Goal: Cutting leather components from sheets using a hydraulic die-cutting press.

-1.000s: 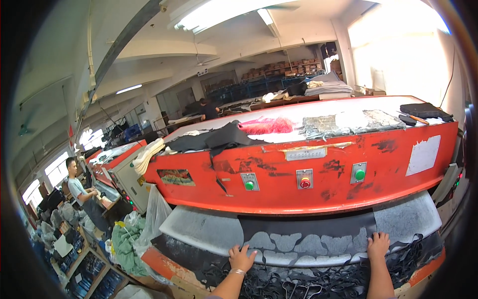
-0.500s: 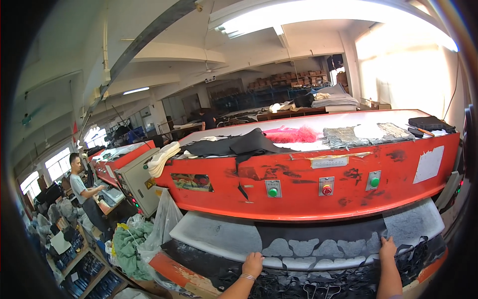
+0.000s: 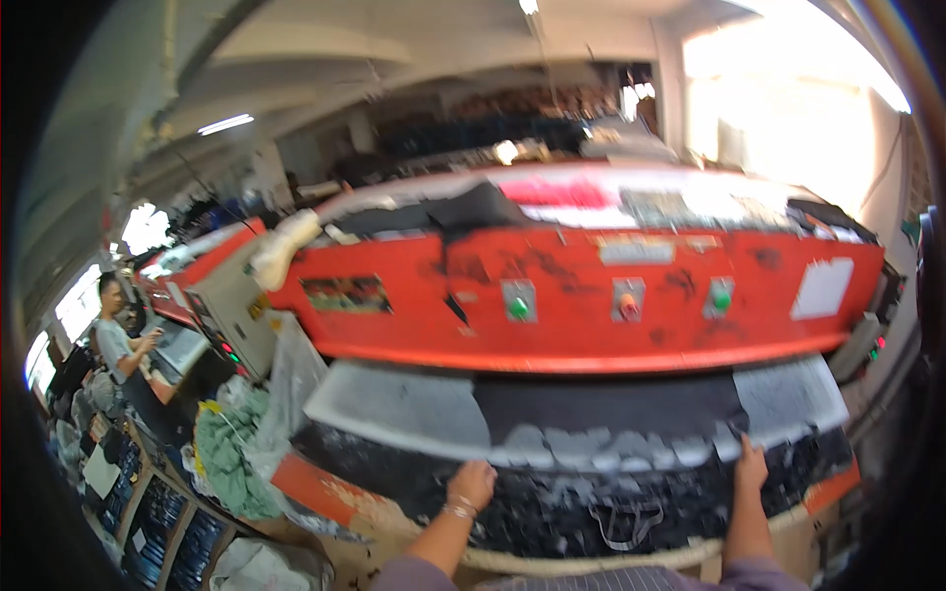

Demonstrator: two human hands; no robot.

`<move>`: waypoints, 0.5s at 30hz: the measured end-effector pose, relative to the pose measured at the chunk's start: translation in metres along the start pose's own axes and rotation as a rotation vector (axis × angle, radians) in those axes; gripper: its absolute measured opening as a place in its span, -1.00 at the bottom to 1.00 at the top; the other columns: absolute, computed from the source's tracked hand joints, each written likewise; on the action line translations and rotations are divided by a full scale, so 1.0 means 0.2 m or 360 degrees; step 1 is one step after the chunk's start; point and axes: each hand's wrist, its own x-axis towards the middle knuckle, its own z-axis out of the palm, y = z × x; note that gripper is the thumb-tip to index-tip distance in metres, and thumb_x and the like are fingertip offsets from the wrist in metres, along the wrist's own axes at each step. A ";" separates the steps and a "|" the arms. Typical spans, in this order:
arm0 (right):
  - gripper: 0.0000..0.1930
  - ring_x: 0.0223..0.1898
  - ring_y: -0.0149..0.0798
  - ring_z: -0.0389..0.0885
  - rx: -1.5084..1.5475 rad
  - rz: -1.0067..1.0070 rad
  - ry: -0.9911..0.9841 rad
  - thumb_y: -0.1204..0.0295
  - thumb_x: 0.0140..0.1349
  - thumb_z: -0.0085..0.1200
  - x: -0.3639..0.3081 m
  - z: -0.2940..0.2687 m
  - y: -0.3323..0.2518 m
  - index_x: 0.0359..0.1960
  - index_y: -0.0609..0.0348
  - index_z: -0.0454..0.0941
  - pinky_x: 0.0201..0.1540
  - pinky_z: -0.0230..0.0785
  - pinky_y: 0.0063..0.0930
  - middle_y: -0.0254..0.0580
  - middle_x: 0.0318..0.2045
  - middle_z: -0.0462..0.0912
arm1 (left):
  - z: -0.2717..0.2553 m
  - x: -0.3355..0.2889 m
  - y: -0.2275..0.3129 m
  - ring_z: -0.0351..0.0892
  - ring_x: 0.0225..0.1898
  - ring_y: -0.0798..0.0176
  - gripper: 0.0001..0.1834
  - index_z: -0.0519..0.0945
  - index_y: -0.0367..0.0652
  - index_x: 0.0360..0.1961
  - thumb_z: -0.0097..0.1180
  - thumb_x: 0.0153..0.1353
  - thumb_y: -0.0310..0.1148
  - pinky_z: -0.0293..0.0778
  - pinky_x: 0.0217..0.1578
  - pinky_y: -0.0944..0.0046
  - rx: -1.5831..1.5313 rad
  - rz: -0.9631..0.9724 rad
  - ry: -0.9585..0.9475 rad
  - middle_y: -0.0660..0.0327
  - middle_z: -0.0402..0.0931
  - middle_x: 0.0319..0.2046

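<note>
A black sheet of material (image 3: 611, 402) lies on a pale cutting board (image 3: 389, 402) under the red press (image 3: 572, 295). Rounded cut-outs run along its near edge, and pale board shows through them. My right hand (image 3: 751, 465) is closed on the sheet's near right corner. At the board's front edge, close to the sheet's left side, my left hand (image 3: 473, 485) is curled shut; what its fingers hold, if anything, is hidden. Between my forearms, a metal-outlined cutting die (image 3: 628, 527) rests on a heap of black offcuts (image 3: 552, 517).
The press front carries two green buttons (image 3: 519, 307) and a red one (image 3: 628, 307). Cloth pieces, one pink (image 3: 557, 193), lie on its top. Plastic bags (image 3: 236, 438) stand left, near shelves of dark pieces (image 3: 177, 527). A person (image 3: 123, 340) works at another machine, far left.
The view has tipped downward and blurred, so the press sits higher and more of my forearms shows. Both hands are nearer the board's front edge, with the right still on the black sheet.
</note>
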 end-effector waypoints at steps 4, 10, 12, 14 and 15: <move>-0.46 -0.31 0.06 0.60 -0.0017 -0.0081 -0.0032 0.42 0.23 -0.10 0.10 0.05 -0.12 0.26 -0.43 0.34 -0.28 0.44 -0.02 -0.04 -0.35 0.58 | -0.01 0.17 -0.06 0.53 -0.26 -0.12 -0.82 0.51 -0.12 -0.37 0.12 0.17 -0.24 0.47 -0.25 -0.04 0.0003 0.0144 0.0258 0.04 0.52 -0.34; -0.45 -0.27 0.02 0.62 -0.0114 -0.0036 -0.0204 0.41 0.26 -0.13 0.04 0.08 -0.13 0.32 -0.35 0.27 -0.23 0.47 -0.06 -0.07 -0.32 0.63 | 0.00 0.20 -0.05 0.55 -0.32 -0.13 -0.82 0.47 -0.08 -0.38 0.18 0.11 -0.26 0.47 -0.33 -0.06 0.0058 0.0045 0.0211 0.09 0.51 -0.38; -0.45 -0.24 0.03 0.62 -0.0081 0.0025 -0.0320 0.42 0.27 -0.10 0.01 0.03 -0.19 0.31 -0.32 0.28 -0.20 0.46 -0.07 -0.05 -0.28 0.63 | -0.01 0.18 -0.09 0.55 -0.33 -0.13 -0.82 0.46 -0.10 -0.38 0.18 0.12 -0.27 0.47 -0.34 -0.04 0.0065 0.0057 0.0209 0.09 0.51 -0.37; -0.47 -0.22 0.04 0.60 -0.0100 0.0083 -0.0400 0.42 0.27 -0.09 -0.01 -0.02 -0.16 0.30 -0.29 0.30 -0.17 0.46 -0.08 -0.03 -0.25 0.62 | -0.01 0.18 -0.08 0.54 -0.34 -0.11 -0.82 0.46 -0.12 -0.38 0.18 0.13 -0.29 0.47 -0.36 -0.02 0.0054 0.0039 0.0166 0.08 0.49 -0.38; -0.50 -0.16 0.03 0.58 -0.0112 0.0041 -0.0370 0.42 0.25 -0.07 -0.01 -0.03 -0.13 0.26 -0.24 0.36 -0.13 0.44 -0.10 -0.05 -0.21 0.61 | 0.00 0.19 -0.06 0.54 -0.34 -0.11 -0.82 0.46 -0.12 -0.38 0.18 0.13 -0.29 0.47 -0.36 -0.02 0.0042 0.0035 0.0137 0.08 0.49 -0.38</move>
